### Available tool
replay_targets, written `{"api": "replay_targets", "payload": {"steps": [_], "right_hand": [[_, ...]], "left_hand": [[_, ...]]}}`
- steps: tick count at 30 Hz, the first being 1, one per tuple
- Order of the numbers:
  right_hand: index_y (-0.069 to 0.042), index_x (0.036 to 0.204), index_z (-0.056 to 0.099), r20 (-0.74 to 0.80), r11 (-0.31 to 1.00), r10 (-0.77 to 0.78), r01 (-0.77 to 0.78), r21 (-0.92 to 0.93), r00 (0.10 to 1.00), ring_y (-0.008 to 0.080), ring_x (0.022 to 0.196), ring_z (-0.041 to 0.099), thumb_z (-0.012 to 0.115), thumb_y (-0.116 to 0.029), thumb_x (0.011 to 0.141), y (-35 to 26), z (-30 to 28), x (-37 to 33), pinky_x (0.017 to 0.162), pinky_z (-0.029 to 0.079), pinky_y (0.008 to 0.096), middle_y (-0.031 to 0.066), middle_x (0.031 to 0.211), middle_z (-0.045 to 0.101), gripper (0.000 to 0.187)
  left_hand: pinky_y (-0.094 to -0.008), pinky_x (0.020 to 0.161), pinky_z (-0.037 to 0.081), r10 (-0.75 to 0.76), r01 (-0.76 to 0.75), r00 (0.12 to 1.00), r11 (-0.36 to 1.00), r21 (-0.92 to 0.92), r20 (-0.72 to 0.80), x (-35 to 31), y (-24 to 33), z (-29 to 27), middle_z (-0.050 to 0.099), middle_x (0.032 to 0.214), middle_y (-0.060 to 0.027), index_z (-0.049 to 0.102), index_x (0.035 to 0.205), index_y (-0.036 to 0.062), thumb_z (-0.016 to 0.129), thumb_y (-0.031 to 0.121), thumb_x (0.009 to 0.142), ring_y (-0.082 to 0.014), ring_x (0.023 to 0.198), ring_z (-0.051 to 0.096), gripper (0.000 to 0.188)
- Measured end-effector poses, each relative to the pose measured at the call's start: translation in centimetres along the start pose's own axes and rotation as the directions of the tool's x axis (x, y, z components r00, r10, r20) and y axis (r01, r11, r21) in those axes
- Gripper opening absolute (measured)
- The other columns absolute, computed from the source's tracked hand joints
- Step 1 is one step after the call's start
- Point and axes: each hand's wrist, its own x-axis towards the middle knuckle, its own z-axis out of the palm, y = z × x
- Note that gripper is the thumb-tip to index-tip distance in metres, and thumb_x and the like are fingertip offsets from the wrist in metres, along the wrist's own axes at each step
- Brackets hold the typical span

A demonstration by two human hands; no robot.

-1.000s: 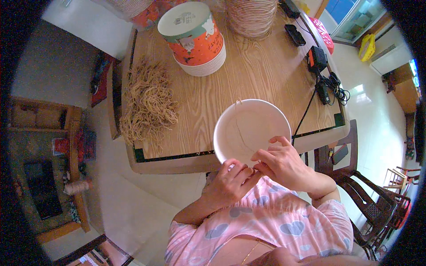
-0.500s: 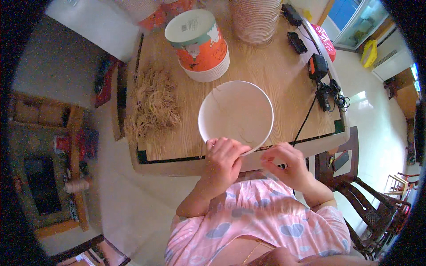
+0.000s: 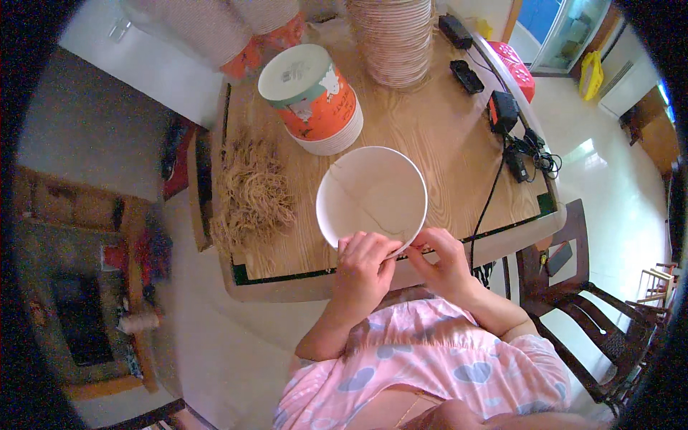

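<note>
A white paper bucket point(image 3: 344, 215) leans tilted at the table's near edge, its round mouth facing me. My left hand point(image 3: 364, 261) is closed over its near rim, thumb outside and fingers curled over the edge. A thin tan string point(image 3: 370, 211) runs across the inside of the bucket from the far rim toward the near rim. Just right of the left hand, my right hand point(image 3: 442, 259) is closed in a pinch against the outside of the rim. What lies between its fingertips is hidden. A loose pile of tan strings point(image 3: 254, 190) lies left of the bucket.
Behind the bucket stands a stack of orange and green printed paper buckets point(image 3: 312, 107). A tall stack of white-rimmed buckets point(image 3: 390, 43) is farther back. Black adapters with coiled cables point(image 3: 527, 154) lie at the right; one cable hangs over the near edge. A dark wooden chair point(image 3: 566, 279) stands right.
My right hand has moved left and in, from apart from the bucket to touching its rim. The left hand keeps its grip. The view has shifted slightly.
</note>
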Motion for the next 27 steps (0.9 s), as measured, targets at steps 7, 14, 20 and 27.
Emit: {"api": "replay_targets", "payload": {"steps": [7, 14, 20, 27], "right_hand": [[-0.003, 0.083, 0.057, 0.04, 0.949, 0.156, -0.161, 0.272, 0.987, 0.0177, 0.078, 0.062, 0.064, 0.002, 0.073, 0.2, -0.2, -0.2, 0.068, 0.049, 0.0298, 0.0071, 0.078, 0.061, 0.013], [-0.003, 0.086, 0.059, -0.163, 0.949, 0.108, -0.053, 0.31, 0.981, 0.0171, 0.08, 0.062, 0.066, 0.003, 0.073, 1.3, 0.8, -0.7, 0.068, 0.05, 0.0289, 0.0087, 0.082, 0.063, 0.016], [-0.003, 0.088, 0.06, -0.224, 0.986, -0.091, 0.12, 0.118, 0.97, 0.0222, 0.081, 0.063, 0.065, 0.003, 0.074, 2.7, 0.5, 0.0, 0.071, 0.05, 0.0297, 0.01, 0.084, 0.063, 0.017], [-0.002, 0.089, 0.059, -0.173, 0.936, 0.068, -0.002, 0.353, 0.983, 0.0186, 0.085, 0.063, 0.063, 0.003, 0.076, 3.6, 0.0, 0.0, 0.076, 0.049, 0.0289, 0.0105, 0.092, 0.065, 0.015]], "left_hand": [[-0.038, 0.074, 0.041, -0.006, 0.008, 0.999, 0.999, -0.037, 0.032, 0.6, 0.2, -0.2, 0.058, 0.082, -0.0072, 0.062, 0.087, 0.0061, 0.063, 0.003, 0.069, -0.0263, 0.08, 0.055, 0.018], [-0.0376, 0.076, 0.042, -0.054, 0.055, 0.996, 0.998, -0.026, 0.069, 1.3, 0.9, 0.0, 0.058, 0.083, -0.0083, 0.062, 0.089, 0.0049, 0.062, 0.003, 0.07, -0.0267, 0.083, 0.055, 0.019], [-0.0371, 0.074, 0.042, -0.1, 0.106, 0.988, 0.993, -0.048, 0.116, 1.6, 1.0, 0.5, 0.059, 0.088, -0.0071, 0.061, 0.096, 0.0047, 0.064, 0.009, 0.076, -0.0245, 0.084, 0.056, 0.02], [-0.0317, 0.077, 0.048, 0.191, -0.103, 0.921, 0.96, -0.26, 0.34, 6.0, -2.4, -0.7, 0.06, 0.098, -0.0109, 0.052, 0.113, 0.003, 0.062, 0.011, 0.08, -0.0231, 0.091, 0.06, 0.035]]}}
